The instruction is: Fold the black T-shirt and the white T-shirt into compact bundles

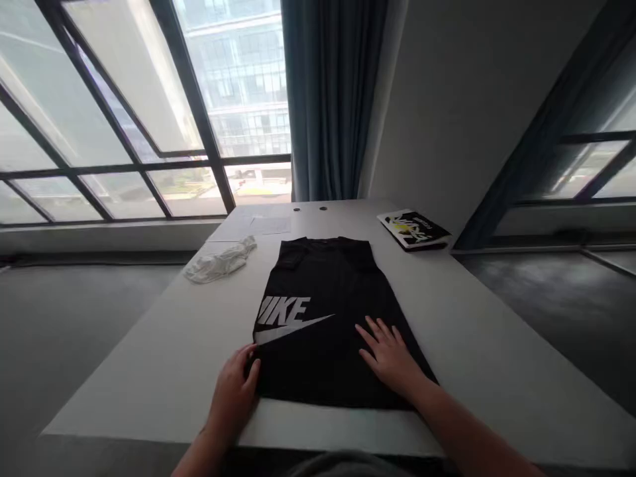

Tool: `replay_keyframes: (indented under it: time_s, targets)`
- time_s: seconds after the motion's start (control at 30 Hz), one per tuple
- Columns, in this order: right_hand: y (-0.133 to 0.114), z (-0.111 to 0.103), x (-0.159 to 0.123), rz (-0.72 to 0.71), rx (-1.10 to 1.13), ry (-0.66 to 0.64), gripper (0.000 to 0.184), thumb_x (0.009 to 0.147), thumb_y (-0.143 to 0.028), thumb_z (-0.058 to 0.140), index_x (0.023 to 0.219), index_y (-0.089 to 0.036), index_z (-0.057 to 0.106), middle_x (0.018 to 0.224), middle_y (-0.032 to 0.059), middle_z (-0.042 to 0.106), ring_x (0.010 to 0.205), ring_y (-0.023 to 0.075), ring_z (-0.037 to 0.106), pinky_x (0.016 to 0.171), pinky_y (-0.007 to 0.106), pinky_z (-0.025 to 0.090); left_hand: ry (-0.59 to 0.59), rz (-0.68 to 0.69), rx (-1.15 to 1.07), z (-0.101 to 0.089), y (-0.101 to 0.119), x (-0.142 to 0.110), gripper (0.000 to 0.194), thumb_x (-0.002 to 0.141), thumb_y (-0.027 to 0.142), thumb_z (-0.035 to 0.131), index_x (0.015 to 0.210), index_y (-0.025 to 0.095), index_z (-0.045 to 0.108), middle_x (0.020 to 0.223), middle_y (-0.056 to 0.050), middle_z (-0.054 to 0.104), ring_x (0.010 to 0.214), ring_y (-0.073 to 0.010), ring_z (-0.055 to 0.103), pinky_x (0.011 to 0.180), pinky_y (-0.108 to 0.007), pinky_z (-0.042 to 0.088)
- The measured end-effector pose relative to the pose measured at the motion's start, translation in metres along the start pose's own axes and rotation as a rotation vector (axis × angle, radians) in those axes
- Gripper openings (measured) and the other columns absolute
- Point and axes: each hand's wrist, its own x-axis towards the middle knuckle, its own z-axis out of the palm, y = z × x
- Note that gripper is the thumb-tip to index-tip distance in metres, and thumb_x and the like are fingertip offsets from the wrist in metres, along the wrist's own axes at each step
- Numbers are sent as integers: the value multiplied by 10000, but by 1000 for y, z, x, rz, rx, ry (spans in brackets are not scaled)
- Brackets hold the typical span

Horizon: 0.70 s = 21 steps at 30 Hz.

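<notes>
Where your right hand (390, 358) lies: fingers spread on the black shirt (328, 278)
Your left hand (236, 387): thumb and fingers apart, at its edge
White cloth (221, 262): on the table (189, 351)

White table (149, 377): black Nike shirt (318, 364), laid flat, centre; crumpled white cloth (218, 262); paper sheets (268, 225); black-and-white printed book (415, 230); left hand (236, 384) at shirt's edge; right hand (390, 354) on shirt.

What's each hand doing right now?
Left hand: fingers loosely curled at the black printed shirt's left edge.
Right hand: open, fingers spread, lying on the shirt, not gripping.
</notes>
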Motion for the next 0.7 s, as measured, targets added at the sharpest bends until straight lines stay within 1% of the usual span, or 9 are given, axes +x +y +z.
replay_keyframes:
  time_s: [0.13, 0.23, 0.3, 0.37, 0.43, 0.5, 0.63, 0.7]
  targets:
    - [2, 3, -1, -22, 7, 50, 603, 1065, -548, 358, 1636, -354, 357, 1724, 52, 251, 1584, 335, 243, 1254, 619, 235, 17, -22, -56, -1, 0, -5, 469, 953, 486, 481, 1302, 220, 644, 1285, -115, 715, 1186, -291, 679, 1018, -460, 542]
    - [1, 3, -1, -32, 6, 79, 600, 1053, -521, 404, 1627, -347, 382, 1719, 64, 269, 1579, 338, 258, 1251, 616, 239, 51, -103, -47, 1, 3, -8, 500, 933, 523, 505, 1312, 217, 620, 1233, -112, 735, 1093, -290, 712, 917, -431, 573]
    - [1, 3, 0, -32, 2, 93, 600, 1044, -501, 431, 1620, -339, 399, 1716, 73, 281, 1575, 341, 265, 1248, 616, 241, 55, -157, -26, 1, 6, -8, 520, 940, 519, 487, 1335, 202, 601, 1183, -113, 748, 1045, -286, 723, 888, -418, 569]
    - [0, 3, 0, -32, 3, 105, 595, 1038, -482, 447, 1614, -334, 413, 1713, 77, 293, 1572, 343, 272, 1246, 616, 241, -11, -195, 1, -1, 9, -5, 513, 959, 483, 455, 1356, 190, 596, 1155, -112, 759, 1040, -279, 726, 893, -400, 554]
    - [0, 4, 0, -31, 7, 113, 591, 1036, -472, 456, 1610, -332, 423, 1711, 78, 301, 1571, 342, 274, 1246, 614, 239, -136, -235, 45, -6, 12, 2, 486, 970, 450, 447, 1347, 193, 615, 1142, -107, 771, 1048, -270, 729, 891, -372, 539]
    - [0, 4, 0, -33, 10, 121, 587, 1035, -468, 458, 1606, -334, 429, 1708, 79, 310, 1569, 340, 280, 1244, 613, 240, -241, -274, 130, -13, 13, 11, 461, 971, 457, 469, 1310, 196, 641, 1150, -108, 773, 1064, -276, 725, 873, -354, 524]
    - [1, 4, 1, -44, 21, 125, 585, 1034, -474, 459, 1602, -335, 436, 1702, 83, 326, 1566, 341, 286, 1241, 612, 248, -340, -313, 335, -25, 12, 30, 438, 984, 527, 470, 1179, 195, 679, 1098, -121, 774, 1042, -309, 716, 820, -357, 492]
    - [1, 3, 1, -43, 31, 120, 587, 1032, -471, 468, 1600, -327, 442, 1702, 89, 322, 1569, 344, 280, 1244, 613, 243, -365, -315, 382, -28, 13, 38, 410, 995, 527, 462, 1118, 203, 682, 1060, -111, 776, 1014, -302, 715, 796, -347, 479]
